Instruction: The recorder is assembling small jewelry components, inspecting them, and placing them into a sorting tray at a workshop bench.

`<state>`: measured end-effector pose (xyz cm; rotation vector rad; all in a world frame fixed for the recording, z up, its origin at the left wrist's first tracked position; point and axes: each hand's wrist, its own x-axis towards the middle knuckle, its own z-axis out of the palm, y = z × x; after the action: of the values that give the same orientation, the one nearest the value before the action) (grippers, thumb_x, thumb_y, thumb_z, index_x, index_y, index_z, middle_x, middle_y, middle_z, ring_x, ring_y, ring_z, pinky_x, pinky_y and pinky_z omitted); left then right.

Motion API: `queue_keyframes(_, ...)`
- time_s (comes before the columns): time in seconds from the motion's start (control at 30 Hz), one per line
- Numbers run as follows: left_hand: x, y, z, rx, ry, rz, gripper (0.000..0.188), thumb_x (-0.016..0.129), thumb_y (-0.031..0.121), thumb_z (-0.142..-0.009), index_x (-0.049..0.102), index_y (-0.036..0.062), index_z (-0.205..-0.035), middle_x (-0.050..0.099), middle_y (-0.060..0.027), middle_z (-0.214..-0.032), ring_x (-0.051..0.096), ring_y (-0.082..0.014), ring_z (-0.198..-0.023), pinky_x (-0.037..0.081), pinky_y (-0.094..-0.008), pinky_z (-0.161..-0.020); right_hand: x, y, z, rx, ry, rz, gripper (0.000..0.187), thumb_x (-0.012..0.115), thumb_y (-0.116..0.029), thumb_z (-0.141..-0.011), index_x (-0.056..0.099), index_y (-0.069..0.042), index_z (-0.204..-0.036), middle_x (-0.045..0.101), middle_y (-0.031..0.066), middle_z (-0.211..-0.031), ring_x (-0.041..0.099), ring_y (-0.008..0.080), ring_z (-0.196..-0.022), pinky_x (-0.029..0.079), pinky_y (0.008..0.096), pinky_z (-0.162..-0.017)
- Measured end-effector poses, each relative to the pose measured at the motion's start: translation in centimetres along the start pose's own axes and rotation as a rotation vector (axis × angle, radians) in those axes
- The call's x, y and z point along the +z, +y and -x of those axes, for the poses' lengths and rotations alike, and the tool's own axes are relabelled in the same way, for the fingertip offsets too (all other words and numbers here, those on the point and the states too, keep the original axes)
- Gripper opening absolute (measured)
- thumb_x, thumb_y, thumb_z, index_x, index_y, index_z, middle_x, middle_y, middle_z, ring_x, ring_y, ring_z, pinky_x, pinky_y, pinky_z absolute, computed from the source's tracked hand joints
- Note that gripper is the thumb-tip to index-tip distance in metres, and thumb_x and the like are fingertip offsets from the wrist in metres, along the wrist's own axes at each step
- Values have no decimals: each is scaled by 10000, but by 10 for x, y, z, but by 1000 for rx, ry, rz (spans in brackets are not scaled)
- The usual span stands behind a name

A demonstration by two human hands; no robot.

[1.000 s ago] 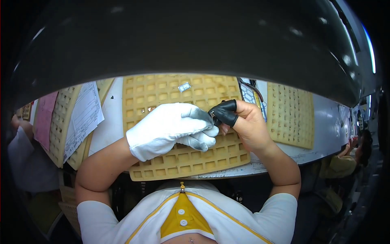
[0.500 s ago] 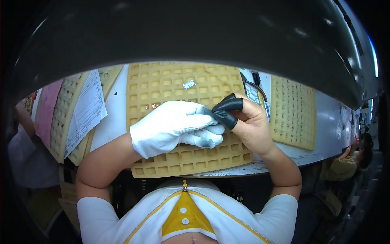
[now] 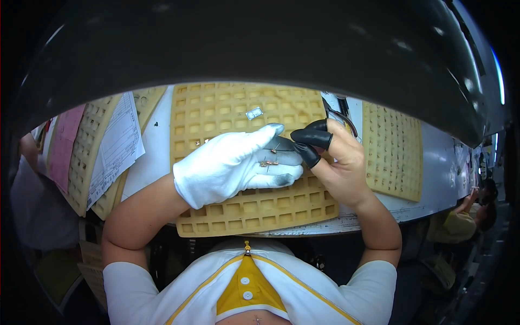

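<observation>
My left hand (image 3: 235, 162) has unfolded since half a second ago, and its fingers have come away from my right hand (image 3: 344, 168). The palm lies open, thumb raised, small metal pieces (image 3: 269, 163) loose on the glove's fingers, above the tray (image 3: 244, 231), between its near and far edges. My right thumb and finger, in black caps (image 3: 316, 135), nearly meet; I can't tell if they pinch anything. Should the palm tilt, pieces could slide off; thin ends could snag the glove's cloth, and slick caps might fumble one.
</observation>
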<state>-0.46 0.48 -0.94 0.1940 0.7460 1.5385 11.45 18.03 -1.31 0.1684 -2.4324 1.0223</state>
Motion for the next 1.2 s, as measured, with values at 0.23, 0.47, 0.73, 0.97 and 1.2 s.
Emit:
queue_keyframes(0.23, -7, 4, 1, 520, -163, -1446, 333, 567, 218, -917, 524, -36, -1128, 597, -91, -967, 592, -181, -838, 508, -273, -804, 6, -4, -1, -346, -97, 383, 202, 643, -3, -516, 454, -27, -585, 484, 93, -701, 507, 228, -580, 393, 341, -463)
queue_keyframes(0.47, 3, -1, 1, 67, -78, -353, 540, 676, 288, -829, 492, -52, -1207, 610, -113, -1069, 601, -160, -956, 481, -289, -869, 3, -5, 1, 489, -77, -714, 155, 558, 58, -819, 634, 29, -951, 593, 7, -856, 562, 76, -783, 455, 229, -720)
queue_keyframes(0.73, 3, 1, 4, 64, 85, -466, 321, 598, 181, -882, 564, -66, -1084, 642, -163, -991, 652, -219, -855, 547, -324, -770, 0, -8, 3, 576, -204, -753, 241, 510, 96, -810, 625, 22, -1008, 611, 33, -936, 570, 64, -840, 455, 197, -713)
queue_keyframes(0.97, 9, 3, 5, 64, 116, -507, 271, 576, 135, -889, 557, -70, -1064, 642, -189, -968, 658, -249, -823, 560, -341, -698, -2, -13, 1, 500, -106, -749, 189, 532, 60, -844, 618, 27, -1009, 574, 39, -969, 565, 95, -888, 463, 238, -781)
queue_keyframes(1.2, 11, 2, 3, 37, 168, -433, 266, 570, 114, -895, 544, -92, -1060, 645, -212, -955, 665, -259, -818, 561, -330, -675, -2, -5, 3, 349, -45, -499, 164, 566, 33, -842, 622, 22, -996, 572, 47, -924, 563, 89, -823, 466, 224, -715)
